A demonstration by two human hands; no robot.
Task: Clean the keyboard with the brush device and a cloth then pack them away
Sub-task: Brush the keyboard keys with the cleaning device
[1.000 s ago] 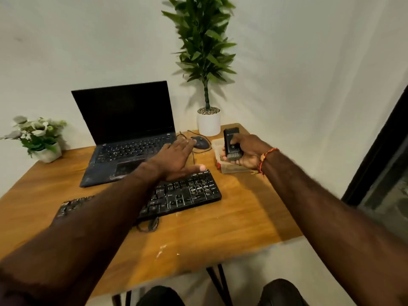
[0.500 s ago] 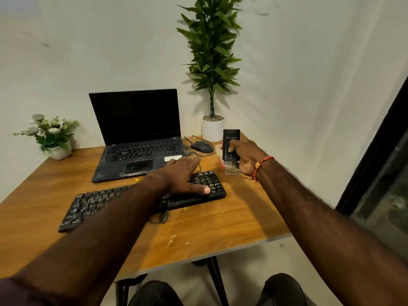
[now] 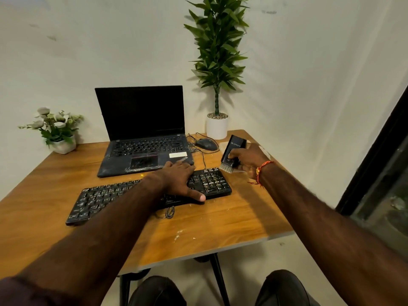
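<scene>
Black brush device (image 3: 233, 155) in right-hand (image 3: 249, 160) grip — bristles toward keyboard (image 3: 150, 194).

Glossy black plastic keyboard (image 3: 205, 182), smooth wood-grain table (image 3: 220, 226), matt brush device (image 3: 234, 151)

Quick tally, desk view: 1 wooden table (image 3: 220, 219). 1 laptop (image 3: 143, 133), lid up, screen dark. 1 separate black keyboard (image 3: 207, 180), so 2 sets of keys incl. the laptop's. 1 mouse (image 3: 206, 144). 1 brush device (image 3: 233, 154). 2 potted plants: 1 tall leafy plant (image 3: 217, 62) in a white pot, 1 small flower pot (image 3: 55, 129). 2 hands up: left hand (image 3: 178, 177), right hand (image 3: 249, 160). 1 red thread bracelet (image 3: 261, 171). 2 knees at btm edge.
</scene>
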